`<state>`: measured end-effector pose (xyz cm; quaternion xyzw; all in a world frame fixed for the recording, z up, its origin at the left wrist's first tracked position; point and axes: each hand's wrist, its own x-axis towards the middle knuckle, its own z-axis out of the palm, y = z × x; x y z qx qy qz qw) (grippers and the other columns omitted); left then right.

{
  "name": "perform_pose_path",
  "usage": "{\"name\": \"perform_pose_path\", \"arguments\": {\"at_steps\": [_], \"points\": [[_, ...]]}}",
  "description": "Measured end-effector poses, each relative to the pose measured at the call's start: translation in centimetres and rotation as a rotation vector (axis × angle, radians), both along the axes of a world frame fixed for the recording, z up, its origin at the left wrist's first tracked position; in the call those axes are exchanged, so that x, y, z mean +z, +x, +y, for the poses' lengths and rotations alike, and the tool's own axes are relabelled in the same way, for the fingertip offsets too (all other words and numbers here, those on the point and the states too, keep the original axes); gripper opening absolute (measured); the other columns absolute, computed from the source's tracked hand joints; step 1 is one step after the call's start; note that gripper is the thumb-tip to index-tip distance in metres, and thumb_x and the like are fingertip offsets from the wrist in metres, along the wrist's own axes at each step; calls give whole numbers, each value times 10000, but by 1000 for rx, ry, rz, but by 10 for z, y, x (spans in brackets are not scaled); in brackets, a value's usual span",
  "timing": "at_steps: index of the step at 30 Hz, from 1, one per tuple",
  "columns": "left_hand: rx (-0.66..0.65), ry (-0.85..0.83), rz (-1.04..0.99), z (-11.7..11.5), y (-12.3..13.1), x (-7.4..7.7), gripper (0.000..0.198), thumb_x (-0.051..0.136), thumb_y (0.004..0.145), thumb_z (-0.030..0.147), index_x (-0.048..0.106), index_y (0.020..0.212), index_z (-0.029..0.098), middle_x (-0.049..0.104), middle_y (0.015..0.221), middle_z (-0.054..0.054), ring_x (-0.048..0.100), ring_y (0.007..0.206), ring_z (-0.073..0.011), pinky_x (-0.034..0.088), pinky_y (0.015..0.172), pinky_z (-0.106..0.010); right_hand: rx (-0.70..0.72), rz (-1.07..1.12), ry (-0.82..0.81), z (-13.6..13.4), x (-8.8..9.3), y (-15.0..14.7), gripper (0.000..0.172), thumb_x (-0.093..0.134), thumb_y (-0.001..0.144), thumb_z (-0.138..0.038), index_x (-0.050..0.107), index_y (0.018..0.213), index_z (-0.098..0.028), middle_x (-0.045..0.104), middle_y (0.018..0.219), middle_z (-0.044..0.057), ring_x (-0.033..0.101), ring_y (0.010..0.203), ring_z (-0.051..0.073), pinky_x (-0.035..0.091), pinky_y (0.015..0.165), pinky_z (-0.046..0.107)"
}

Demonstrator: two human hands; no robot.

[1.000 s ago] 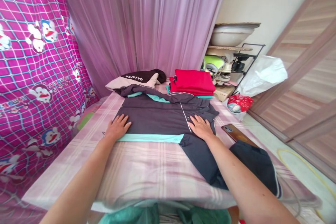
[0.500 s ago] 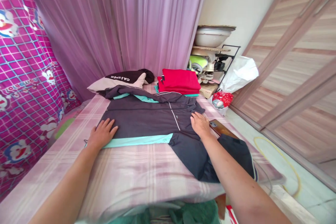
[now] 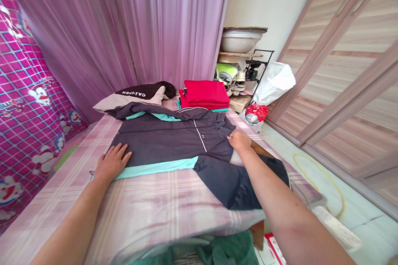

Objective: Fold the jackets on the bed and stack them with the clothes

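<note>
A dark jacket (image 3: pixel 161 143) with turquoise side panels and thin white piping lies spread on a bed covered in a pink plaid sheet (image 3: pixel 149 211). One sleeve runs toward the near right, partly behind my right forearm. My left hand (image 3: pixel 112 162) rests flat with fingers spread on the jacket's lower left corner, by the hem. At the collar end, my right hand (image 3: pixel 240 140) has its fingers closed on the jacket's edge. A brown phone (image 3: pixel 263 149) lies just beyond that hand, partly covered by the hand and sleeve.
Behind the jacket are a black and beige item marked CAMPER (image 3: pixel 133 93) and a stack of folded red clothes (image 3: pixel 205 94). A shoe rack (image 3: pixel 263 66) stands by the wall, with a white bag (image 3: pixel 276 83) beside it. Wooden wardrobe doors (image 3: pixel 342 70) line the right.
My right hand has gone from lying on the jacket to gripping its collar edge. My left hand stays flat on the hem corner. The view has shifted slightly right.
</note>
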<state>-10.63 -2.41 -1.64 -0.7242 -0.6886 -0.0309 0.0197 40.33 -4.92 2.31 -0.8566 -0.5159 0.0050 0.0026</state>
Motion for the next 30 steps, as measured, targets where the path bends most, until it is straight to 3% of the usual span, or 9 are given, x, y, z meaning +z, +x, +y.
{"name": "perform_pose_path", "arguments": {"at_steps": [5,10,13,18,26,30], "points": [[-11,39,-11,2,-2,-3,647,280,944,491,468,1493,206,423,1578,-122,356,1454,-341,361,1120,-582,10,-14,29,-2,-1,3,340,481,980,-336,740,1167,-220,739,1162,136,686,1109,258,522,886,338],[-12,31,-16,3,-3,-5,657,280,938,495,464,1496,201,413,1584,-123,355,1455,-342,354,1124,-589,-57,-42,57,-15,0,20,397,412,991,-249,701,1230,-119,696,1220,220,678,1125,290,517,903,362],[9,16,-8,2,0,-2,667,258,943,503,447,1507,201,396,1595,-120,344,1465,-328,344,1133,-578,-51,-39,83,-18,5,22,402,408,993,-281,702,1232,-145,701,1225,193,672,1133,285,510,915,360],[12,-11,2,0,3,2,677,245,945,493,423,1519,180,376,1603,-131,324,1475,-326,334,1137,-584,33,-4,50,-12,8,4,444,414,994,-448,729,1180,-195,731,1164,158,679,1113,282,513,896,368],[-29,37,4,5,-5,-7,622,266,942,455,474,1488,242,433,1573,-108,349,1461,-330,353,1115,-595,18,-33,43,-8,-2,-6,359,446,988,-306,710,1186,-167,728,1147,175,684,1094,274,507,885,351],[-1,20,10,4,-4,-7,647,276,939,450,441,1510,194,404,1589,-125,350,1463,-322,361,1121,-565,-10,-52,138,-6,3,-20,387,430,992,-272,644,1269,-108,683,1180,232,670,1099,302,501,909,387]]}}
